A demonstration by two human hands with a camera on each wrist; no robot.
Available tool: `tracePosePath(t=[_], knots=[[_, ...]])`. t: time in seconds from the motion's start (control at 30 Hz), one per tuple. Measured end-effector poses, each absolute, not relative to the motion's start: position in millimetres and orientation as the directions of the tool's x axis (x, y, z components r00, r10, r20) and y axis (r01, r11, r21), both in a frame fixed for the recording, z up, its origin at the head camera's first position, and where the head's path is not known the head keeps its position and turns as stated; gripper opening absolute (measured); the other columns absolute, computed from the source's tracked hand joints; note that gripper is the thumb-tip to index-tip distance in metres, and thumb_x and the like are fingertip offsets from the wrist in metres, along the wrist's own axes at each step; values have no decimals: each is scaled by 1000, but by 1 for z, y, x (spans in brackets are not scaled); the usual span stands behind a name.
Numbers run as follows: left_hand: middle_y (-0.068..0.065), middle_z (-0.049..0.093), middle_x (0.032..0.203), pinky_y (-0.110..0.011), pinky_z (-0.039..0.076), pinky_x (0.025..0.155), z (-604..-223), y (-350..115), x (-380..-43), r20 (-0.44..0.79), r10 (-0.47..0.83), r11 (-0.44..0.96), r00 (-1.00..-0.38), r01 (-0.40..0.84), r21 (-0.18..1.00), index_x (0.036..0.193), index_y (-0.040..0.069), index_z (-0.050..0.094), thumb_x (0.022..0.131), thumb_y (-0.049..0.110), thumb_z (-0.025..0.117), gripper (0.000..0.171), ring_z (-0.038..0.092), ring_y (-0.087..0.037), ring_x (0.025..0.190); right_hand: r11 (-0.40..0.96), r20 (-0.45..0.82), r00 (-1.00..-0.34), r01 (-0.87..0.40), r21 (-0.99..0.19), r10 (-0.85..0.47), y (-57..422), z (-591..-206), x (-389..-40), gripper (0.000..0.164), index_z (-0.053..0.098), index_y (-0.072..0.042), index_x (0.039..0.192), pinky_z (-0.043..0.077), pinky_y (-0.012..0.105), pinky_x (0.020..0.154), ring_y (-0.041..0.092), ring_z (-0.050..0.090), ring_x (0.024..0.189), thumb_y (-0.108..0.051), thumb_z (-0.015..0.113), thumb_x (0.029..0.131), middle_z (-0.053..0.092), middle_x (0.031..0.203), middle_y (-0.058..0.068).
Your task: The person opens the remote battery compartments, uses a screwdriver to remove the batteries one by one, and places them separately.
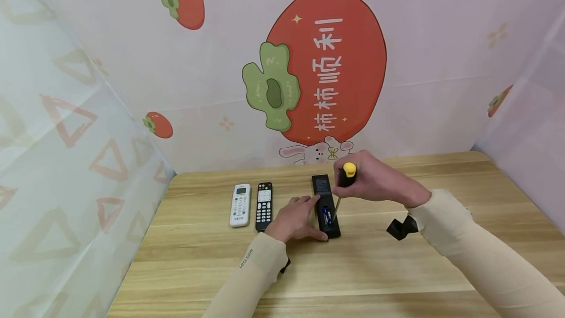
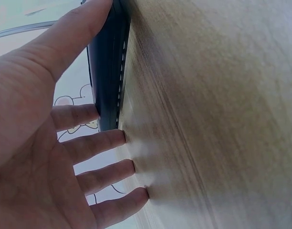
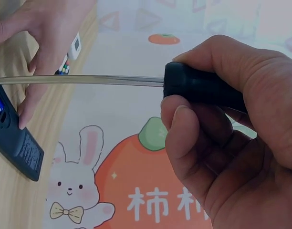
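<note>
A black remote control (image 1: pixel 322 185) lies back side up on the table, its battery compartment uncovered and blue batteries (image 1: pixel 326 215) inside. My right hand (image 1: pixel 371 179) grips the dark, yellow-ended handle of a screwdriver (image 3: pixel 198 86). Its metal shaft points down at the compartment's right side; exactly what the tip touches is too small to tell. On the remote's left, my left hand (image 1: pixel 296 219) presses it with thumb and index finger. In the left wrist view, the other fingers (image 2: pixel 105 176) reach out fairly straight, their tips at the wood.
Left of my left hand lie a white remote (image 1: pixel 240 205) with a small screen and a black remote (image 1: pixel 264 205) with pale buttons. The wooden table (image 1: pixel 185 269) backs onto a cloth (image 1: pixel 212 77) printed with persimmons, and cloth walls stand at both sides.
</note>
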State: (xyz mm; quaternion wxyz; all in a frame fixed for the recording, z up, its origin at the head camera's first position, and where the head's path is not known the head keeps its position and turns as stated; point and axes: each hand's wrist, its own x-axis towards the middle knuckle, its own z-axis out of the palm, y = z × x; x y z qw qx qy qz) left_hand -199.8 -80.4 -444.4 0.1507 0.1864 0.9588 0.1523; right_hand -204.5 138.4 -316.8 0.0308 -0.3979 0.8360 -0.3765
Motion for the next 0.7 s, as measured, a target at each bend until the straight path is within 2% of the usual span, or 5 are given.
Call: tracePosePath(t=[0.43, 0.7], knots=[[-6, 43, 156, -52, 40, 111, -442, -81, -198, -224, 405, 884, -886, 317, 344, 159, 23, 37, 74, 61, 84, 104, 38, -31, 143, 412, 212, -677, -635, -654, -705, 133, -315, -204, 25, 65, -20, 75, 52, 29, 61, 13, 59, 64, -4, 82, 84, 62, 72, -8], [-7, 44, 156, -53, 40, 111, -442, -81, -199, -226, 403, 882, -887, 311, 353, 159, 22, 37, 75, 60, 84, 103, 38, -32, 143, 435, 240, -652, -691, -577, -719, 132, -314, -196, 28, 64, -25, 74, 51, 29, 64, 8, 58, 65, -12, 87, 81, 61, 73, -15]])
